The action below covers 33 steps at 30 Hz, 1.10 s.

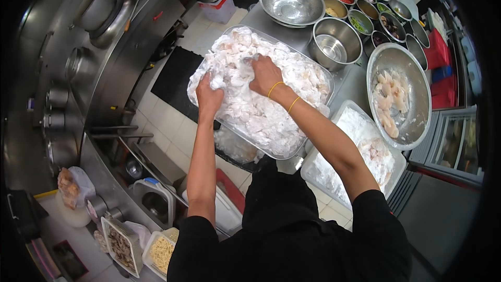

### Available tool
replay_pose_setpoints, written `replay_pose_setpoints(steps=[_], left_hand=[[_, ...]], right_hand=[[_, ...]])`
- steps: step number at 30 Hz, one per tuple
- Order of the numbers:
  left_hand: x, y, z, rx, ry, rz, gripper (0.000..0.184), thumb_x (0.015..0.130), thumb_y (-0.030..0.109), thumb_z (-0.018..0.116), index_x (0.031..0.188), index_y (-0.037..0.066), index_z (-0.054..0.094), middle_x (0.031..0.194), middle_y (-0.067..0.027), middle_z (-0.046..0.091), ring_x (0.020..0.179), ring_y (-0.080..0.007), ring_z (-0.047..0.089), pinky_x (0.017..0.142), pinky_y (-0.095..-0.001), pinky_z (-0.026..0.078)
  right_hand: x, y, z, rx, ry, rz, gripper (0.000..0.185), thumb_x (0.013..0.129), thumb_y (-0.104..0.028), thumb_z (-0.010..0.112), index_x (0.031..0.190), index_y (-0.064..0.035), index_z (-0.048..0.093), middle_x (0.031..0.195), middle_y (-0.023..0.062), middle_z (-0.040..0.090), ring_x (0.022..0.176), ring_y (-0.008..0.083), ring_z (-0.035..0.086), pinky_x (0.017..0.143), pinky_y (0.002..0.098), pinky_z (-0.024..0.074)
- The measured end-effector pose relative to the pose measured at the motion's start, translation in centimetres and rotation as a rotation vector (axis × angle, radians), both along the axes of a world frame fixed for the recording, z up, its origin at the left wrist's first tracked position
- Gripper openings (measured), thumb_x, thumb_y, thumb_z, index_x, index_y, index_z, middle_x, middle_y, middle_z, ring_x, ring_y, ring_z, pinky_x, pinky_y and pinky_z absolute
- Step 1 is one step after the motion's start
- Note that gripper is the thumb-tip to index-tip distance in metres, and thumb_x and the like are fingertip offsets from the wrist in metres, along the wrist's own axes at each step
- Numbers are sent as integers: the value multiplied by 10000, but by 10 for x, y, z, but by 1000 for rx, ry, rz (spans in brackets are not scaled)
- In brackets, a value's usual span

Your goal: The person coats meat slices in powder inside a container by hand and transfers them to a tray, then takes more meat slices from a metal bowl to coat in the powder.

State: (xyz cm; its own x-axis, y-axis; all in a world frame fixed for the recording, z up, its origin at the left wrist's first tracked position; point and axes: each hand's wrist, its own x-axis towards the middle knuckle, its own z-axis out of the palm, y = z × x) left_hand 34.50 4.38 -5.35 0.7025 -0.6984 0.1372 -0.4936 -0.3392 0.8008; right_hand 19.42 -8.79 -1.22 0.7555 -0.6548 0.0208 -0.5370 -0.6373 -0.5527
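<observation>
A large metal tray (332, 84) is heaped with flour-coated raw meat pieces (276, 120). At the tray's left side, my left hand (210, 96) is sunk into the heap, with its thumb and fingers around some white-coated pieces. My right hand (265, 74) is curled over pieces near the middle of the heap, its fingertips whitened and partly hidden by flour. Yellow bands circle my right wrist and forearm. Beside the tray, on the right, a plastic tub (401, 166) holds white flour (347, 169) and a few coated pieces. Pale raw meat slices (391, 94) lie in a big metal bowl (373, 62).
Behind the tray stand a perforated metal bowl (292, 2), a deep metal pot (336, 44) and several small containers of chopped ingredients. A steel cooking counter (120, 57) runs along the left. Baskets of food (122, 245) sit at lower left. A glass-fronted cabinet (454, 141) is at right.
</observation>
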Motion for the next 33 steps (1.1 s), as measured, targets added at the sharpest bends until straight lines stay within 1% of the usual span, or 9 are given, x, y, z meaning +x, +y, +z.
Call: replay_pose_setpoints(steps=[6, 10, 11, 15, 19, 22, 26, 30, 33], left_hand=[[26, -3, -17, 179, -313, -14, 607, 655, 34, 608, 1249, -70, 541, 1216, -304, 558, 1181, -426, 510, 1010, -425, 413], [19, -2, -21, 344, -323, -105, 619, 631, 49, 606, 1237, -64, 552, 1200, -323, 553, 1150, -467, 512, 1028, -462, 396], [20, 0, -21, 321, -217, -121, 668, 640, 72, 615, 1293, -31, 525, 1216, -339, 528, 1162, -508, 470, 1059, -506, 333], [14, 8, -19, 232, -168, -12, 685, 630, 61, 625, 1294, -59, 505, 1203, -342, 536, 1162, -484, 485, 1056, -475, 349], [14, 13, -26, 77, -115, 110, 699, 623, 54, 654, 1273, -127, 476, 1222, -342, 528, 1176, -462, 493, 1051, -445, 363], [8, 17, -26, 62, -133, 114, 728, 631, 66, 677, 1279, -164, 438, 1271, -346, 494, 1234, -454, 449, 1075, -431, 339], [-5, 23, -30, 80, -103, 38, 746, 643, 41, 657, 1313, -163, 400, 1327, -348, 448, 1286, -452, 393, 1103, -426, 304], [6, 31, -55, 122, -112, 124, 736, 662, 12, 630, 1328, -168, 373, 1354, -339, 431, 1304, -454, 373, 1117, -425, 280], [14, 42, -52, -59, -79, 125, 564, 730, 23, 589, 1254, -150, 474, 1263, -314, 525, 1196, -420, 503, 1051, -403, 367]], right_hand=[[35, -23, -20, 31, -252, -14, 492, 605, -5, 589, 1088, -51, 673, 981, 215, 593, 991, 391, 571, 885, 434, 474], [63, -28, -29, 40, -308, 105, 506, 610, -7, 601, 1109, -54, 664, 996, 223, 590, 1002, 397, 569, 897, 428, 465], [70, -30, -33, 49, -329, 134, 508, 611, -9, 607, 1115, -54, 662, 999, 226, 589, 1003, 398, 568, 901, 426, 463], [91, -27, -40, 98, -359, 262, 510, 621, -39, 639, 1131, -54, 657, 1036, 246, 588, 1031, 407, 562, 917, 423, 461], [100, -25, -33, 48, 6, 308, 411, 671, -124, 661, 1064, -2, 651, 1086, 208, 585, 1092, 354, 557, 947, 411, 479], [86, -13, -12, -23, -88, 263, 397, 686, -137, 678, 1057, -1, 648, 1094, 204, 587, 1111, 339, 551, 936, 414, 487], [63, -9, 4, 40, 98, 270, 374, 686, -106, 670, 1045, -2, 651, 1126, 195, 575, 1119, 336, 542, 921, 415, 494], [12, -9, 0, -38, -188, 225, 402, 677, -75, 646, 1076, -23, 646, 1130, 199, 575, 1134, 357, 530, 955, 424, 468], [-61, -13, 15, -64, -376, 209, 413, 698, -69, 629, 1110, -43, 637, 1154, 206, 575, 1140, 374, 524, 987, 430, 437]])
